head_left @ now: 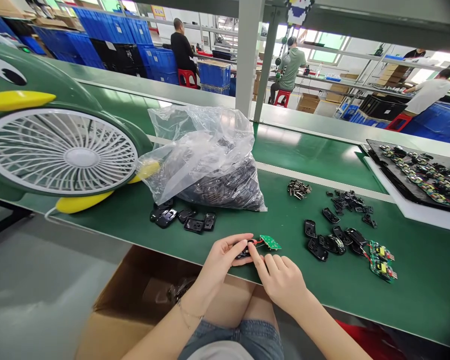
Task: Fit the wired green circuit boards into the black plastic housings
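My left hand (225,252) is closed around a black plastic casing (243,254) at the table's front edge, mostly hidden by the fingers. Red wires run from the casing to a green circuit board (270,242), which sticks out to the right above the table. My right hand (279,277) has its index fingertip on the casing by the wires, with the other fingers curled in. Whether anything small is pinched there is hidden. Black casing halves (317,249) lie to the right, close to two wired boards (382,262) with yellow components.
A clear plastic bag (210,170) of dark parts stands behind more black shells (195,225). Metal pieces (299,189) and small black parts (350,202) lie in piles. A tray of boards (427,172) is far right, a green fan (67,150) left, an open carton (116,320) below.
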The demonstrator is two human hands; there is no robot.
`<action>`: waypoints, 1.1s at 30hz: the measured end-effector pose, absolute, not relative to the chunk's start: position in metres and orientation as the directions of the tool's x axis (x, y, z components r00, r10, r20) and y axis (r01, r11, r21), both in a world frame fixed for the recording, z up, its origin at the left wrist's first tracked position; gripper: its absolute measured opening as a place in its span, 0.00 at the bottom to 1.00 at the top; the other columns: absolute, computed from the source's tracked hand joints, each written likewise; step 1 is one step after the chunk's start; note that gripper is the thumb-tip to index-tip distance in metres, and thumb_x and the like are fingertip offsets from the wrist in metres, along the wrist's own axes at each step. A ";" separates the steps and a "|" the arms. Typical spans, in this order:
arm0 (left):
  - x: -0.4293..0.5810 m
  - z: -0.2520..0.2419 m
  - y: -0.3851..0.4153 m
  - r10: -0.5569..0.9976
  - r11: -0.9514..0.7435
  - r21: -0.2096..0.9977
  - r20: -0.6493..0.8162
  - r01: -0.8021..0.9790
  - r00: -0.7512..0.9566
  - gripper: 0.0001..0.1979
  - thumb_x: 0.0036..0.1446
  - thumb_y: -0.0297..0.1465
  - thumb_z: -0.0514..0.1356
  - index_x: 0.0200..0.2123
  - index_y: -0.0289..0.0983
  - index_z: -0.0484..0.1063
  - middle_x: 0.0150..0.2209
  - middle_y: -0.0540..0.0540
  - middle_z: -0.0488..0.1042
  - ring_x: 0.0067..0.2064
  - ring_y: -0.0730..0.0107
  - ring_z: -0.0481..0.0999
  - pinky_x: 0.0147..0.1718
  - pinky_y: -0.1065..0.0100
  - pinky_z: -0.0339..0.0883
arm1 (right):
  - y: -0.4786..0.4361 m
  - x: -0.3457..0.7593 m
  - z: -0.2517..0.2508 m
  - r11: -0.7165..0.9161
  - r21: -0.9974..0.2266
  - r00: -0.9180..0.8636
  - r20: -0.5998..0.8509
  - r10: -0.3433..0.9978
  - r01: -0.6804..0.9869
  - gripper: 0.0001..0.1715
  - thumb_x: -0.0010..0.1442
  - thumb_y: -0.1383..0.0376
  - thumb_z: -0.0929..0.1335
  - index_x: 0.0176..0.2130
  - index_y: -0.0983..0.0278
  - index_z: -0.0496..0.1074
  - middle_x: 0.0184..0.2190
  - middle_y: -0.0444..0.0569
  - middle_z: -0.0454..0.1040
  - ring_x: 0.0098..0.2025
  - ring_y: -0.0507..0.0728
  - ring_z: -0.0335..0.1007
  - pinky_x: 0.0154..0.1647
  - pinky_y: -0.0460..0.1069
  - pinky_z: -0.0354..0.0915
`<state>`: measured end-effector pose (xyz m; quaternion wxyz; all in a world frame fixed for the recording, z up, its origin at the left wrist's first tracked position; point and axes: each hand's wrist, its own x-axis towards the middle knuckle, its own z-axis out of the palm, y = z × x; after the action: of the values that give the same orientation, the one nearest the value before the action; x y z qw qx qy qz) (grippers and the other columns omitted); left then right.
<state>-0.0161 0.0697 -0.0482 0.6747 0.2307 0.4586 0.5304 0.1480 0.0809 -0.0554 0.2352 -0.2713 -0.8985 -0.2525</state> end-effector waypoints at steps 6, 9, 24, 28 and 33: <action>-0.016 -0.049 0.067 0.940 0.300 0.813 -0.341 -0.499 0.011 0.22 0.42 0.37 0.72 0.41 0.33 0.79 0.41 0.38 0.80 0.47 0.52 0.77 0.45 0.56 0.75 | 0.082 0.147 -0.054 0.734 0.279 -0.723 0.567 0.395 0.620 0.23 0.65 0.75 0.57 0.58 0.72 0.65 0.17 0.43 0.61 0.20 0.52 0.53 0.21 0.49 0.47; -0.015 -0.049 0.067 0.942 0.285 0.809 -0.335 -0.514 -0.005 0.22 0.42 0.37 0.72 0.41 0.33 0.79 0.41 0.38 0.79 0.47 0.51 0.76 0.45 0.55 0.74 | 0.083 0.146 -0.053 0.742 0.241 -0.709 0.573 0.412 0.626 0.26 0.65 0.75 0.58 0.61 0.72 0.60 0.17 0.42 0.62 0.19 0.52 0.55 0.20 0.49 0.48; -0.009 -0.047 0.065 0.944 0.258 0.833 -0.324 -0.490 -0.054 0.21 0.40 0.39 0.72 0.37 0.34 0.79 0.40 0.40 0.80 0.44 0.54 0.78 0.43 0.57 0.76 | 0.086 0.142 -0.043 0.426 -0.705 -0.350 0.262 0.899 0.567 0.24 0.62 0.66 0.63 0.58 0.58 0.62 0.50 0.52 0.67 0.20 0.46 0.61 0.20 0.45 0.63; -0.009 -0.047 0.064 0.954 0.251 0.871 -0.297 -0.423 -0.045 0.19 0.42 0.39 0.71 0.37 0.36 0.79 0.41 0.41 0.79 0.44 0.55 0.78 0.42 0.59 0.77 | 0.086 0.136 -0.044 0.438 -0.660 -0.363 0.258 0.895 0.610 0.14 0.61 0.66 0.64 0.48 0.60 0.68 0.48 0.51 0.70 0.25 0.49 0.68 0.21 0.45 0.65; -0.010 -0.050 0.063 0.962 0.236 0.883 -0.271 -0.406 -0.029 0.17 0.44 0.39 0.70 0.37 0.36 0.79 0.41 0.41 0.79 0.44 0.56 0.78 0.41 0.60 0.77 | 0.090 0.138 -0.033 0.457 -0.611 -0.405 0.234 0.884 0.646 0.10 0.60 0.67 0.64 0.43 0.60 0.69 0.45 0.49 0.73 0.29 0.51 0.72 0.22 0.45 0.67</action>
<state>-0.0096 0.0630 -0.0497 0.6308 0.2964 0.4694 0.5422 0.1385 0.0901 -0.0331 0.2722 -0.4728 -0.8090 0.2188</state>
